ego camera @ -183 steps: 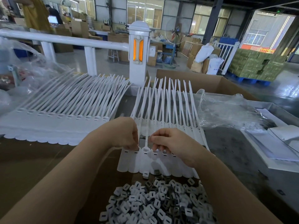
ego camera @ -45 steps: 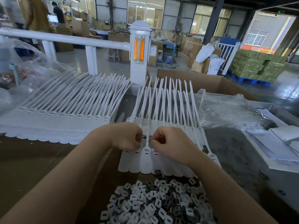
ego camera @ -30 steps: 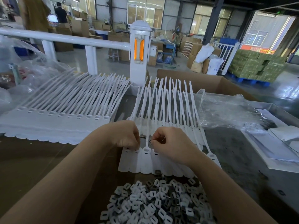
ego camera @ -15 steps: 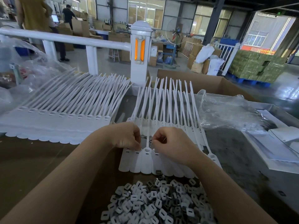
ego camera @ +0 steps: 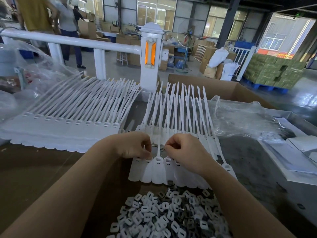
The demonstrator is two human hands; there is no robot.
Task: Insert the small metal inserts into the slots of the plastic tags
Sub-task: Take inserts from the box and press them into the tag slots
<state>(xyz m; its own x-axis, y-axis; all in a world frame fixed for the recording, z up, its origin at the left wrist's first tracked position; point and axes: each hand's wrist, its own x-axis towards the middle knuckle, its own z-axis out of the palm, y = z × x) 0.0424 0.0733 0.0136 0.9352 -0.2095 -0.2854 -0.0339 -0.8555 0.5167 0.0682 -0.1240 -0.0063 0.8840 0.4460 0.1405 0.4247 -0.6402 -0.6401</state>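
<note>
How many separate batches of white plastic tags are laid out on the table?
2. One large fanned batch lies at the left; a smaller batch sits centre, partly hidden under the left hand and right hand.

A narrow gap is left between the left hand (ego camera: 132, 146) and the right hand (ego camera: 186, 152), crossed by one tag strap (ego camera: 159, 143). At six o'clock the way is blocked by the pile of inserts (ego camera: 164, 215). Bare table (ego camera: 34, 169) is found at eight o'clock; at ten, a tag sheet (ego camera: 56, 133); at two, a plastic bag (ego camera: 243, 121).
</note>
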